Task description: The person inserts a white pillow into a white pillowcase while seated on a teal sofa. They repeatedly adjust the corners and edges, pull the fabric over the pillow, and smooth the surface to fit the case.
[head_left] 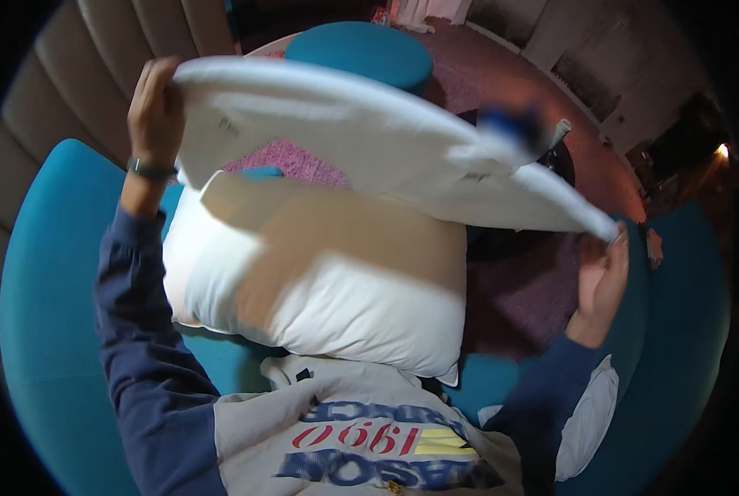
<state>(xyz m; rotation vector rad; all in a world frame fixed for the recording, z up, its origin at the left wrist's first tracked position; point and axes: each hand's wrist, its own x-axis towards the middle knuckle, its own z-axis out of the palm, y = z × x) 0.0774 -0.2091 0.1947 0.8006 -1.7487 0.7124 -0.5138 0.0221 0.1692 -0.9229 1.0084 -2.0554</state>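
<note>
My left hand [156,112], raised at the upper left, is closed on one corner of a white cloth [320,124] that looks like a pillowcase. The opposite corner is pinched in my right hand [602,277], lower and at the right. Between them the cloth hangs stretched in the air, with small dark marks on it and some motion blur. Below it a plump white pillow [369,310] lies in front of my body on the teal seat, partly in the cloth's shadow. The cloth's far side is hidden.
A teal curved sofa [59,331] wraps around me, beside a padded beige panel [88,74]. Another white cloth [591,422] lies at the lower right. Ahead stand a round teal ottoman [357,51] and a blurred blue object [508,128], with a pink rug [303,161] below.
</note>
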